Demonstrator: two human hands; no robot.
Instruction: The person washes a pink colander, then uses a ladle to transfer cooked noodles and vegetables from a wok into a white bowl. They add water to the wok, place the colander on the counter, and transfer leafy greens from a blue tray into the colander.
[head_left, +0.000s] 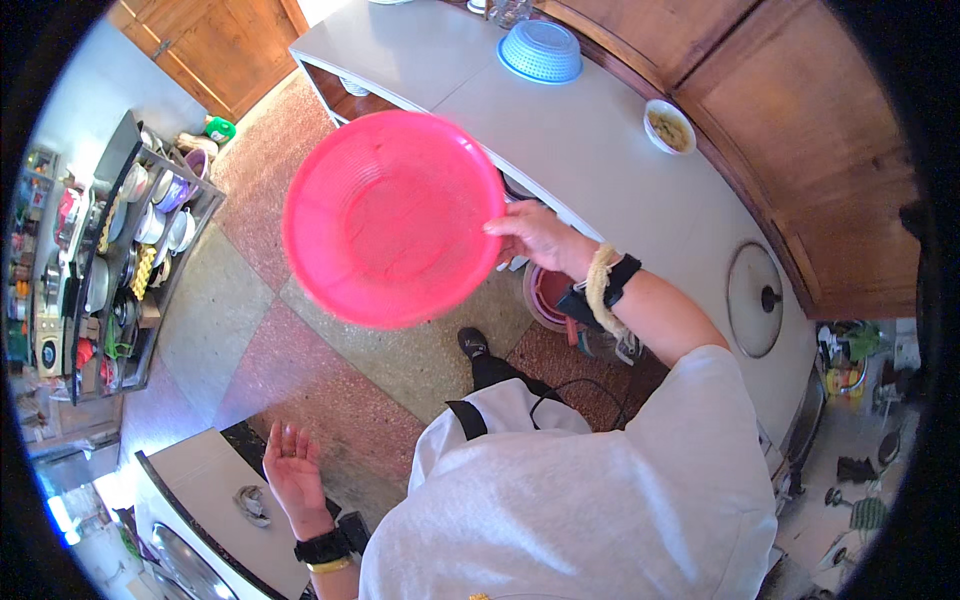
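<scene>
My right hand (534, 236) grips the right rim of a pink plastic colander (405, 217), thumb over the edge. The colander is held up in the air above the tiled floor, its hollow side facing me, and nothing shows inside it. Low on the left, my left hand (294, 469) is empty, palm up with the fingers extended. It is beside a white-topped counter (202, 480), on which a crumpled cloth (252, 505) lies.
On the long pale counter (480, 112) are an upturned blue plastic basket (541, 51), a bowl of food (670, 127) and a glass pot lid (755, 298). A pot rack (142, 255) stands left. A bucket (551, 296) sits on the floor below my right wrist.
</scene>
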